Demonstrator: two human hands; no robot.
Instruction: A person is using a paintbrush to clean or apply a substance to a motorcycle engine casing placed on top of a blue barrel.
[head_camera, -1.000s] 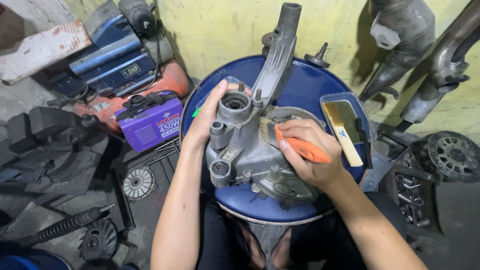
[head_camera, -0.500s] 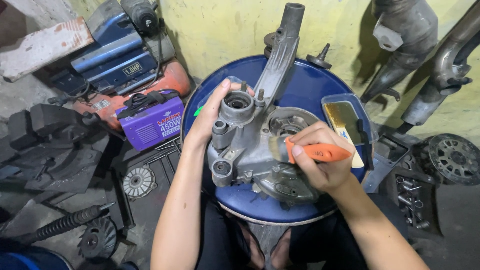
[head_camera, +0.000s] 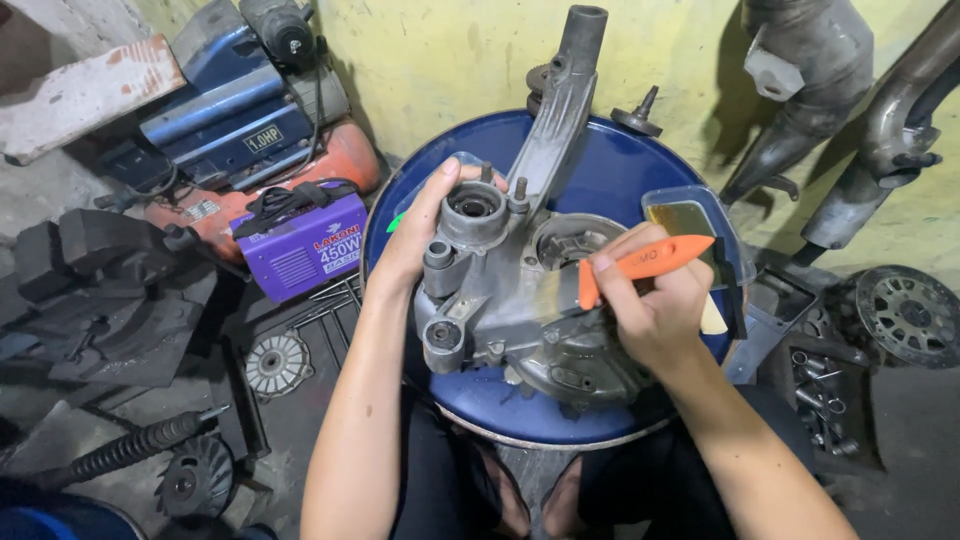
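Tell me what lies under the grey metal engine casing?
The grey metal engine casing rests on a round blue drum top. The drum's middle is covered by the casing, so anything there stays unseen.

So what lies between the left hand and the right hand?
In the head view, the grey engine casing lies between them: the left hand grips its left edge, and the right hand holds a brush against it.
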